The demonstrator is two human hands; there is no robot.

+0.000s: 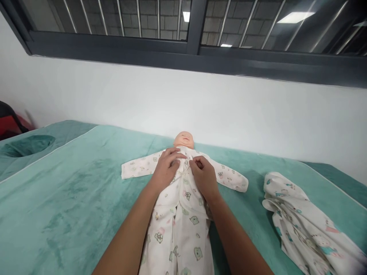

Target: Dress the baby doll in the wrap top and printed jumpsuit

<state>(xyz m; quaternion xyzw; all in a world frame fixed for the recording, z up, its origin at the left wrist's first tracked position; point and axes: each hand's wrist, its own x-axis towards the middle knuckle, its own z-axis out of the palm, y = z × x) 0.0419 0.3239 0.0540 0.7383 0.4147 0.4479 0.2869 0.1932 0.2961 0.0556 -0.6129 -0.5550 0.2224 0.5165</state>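
Note:
A baby doll lies on its back, its head toward the wall. It wears a white printed baby shirt with long sleeves spread to both sides, and matching printed trousers. My left hand rests on the chest of the shirt with its fingers stretched out near the collar. Opposite it, my right hand has thumb and forefinger pinched together at the shirt's front opening, just below the neck. The shirt's edge appears to be in that pinch, though the fingertips partly hide it.
A teal plush cover spreads under the doll, with a round face hole at the left. A crumpled white printed cloth lies to the right. Behind stands a white wall below a dark-framed window. A red and black object sits far left.

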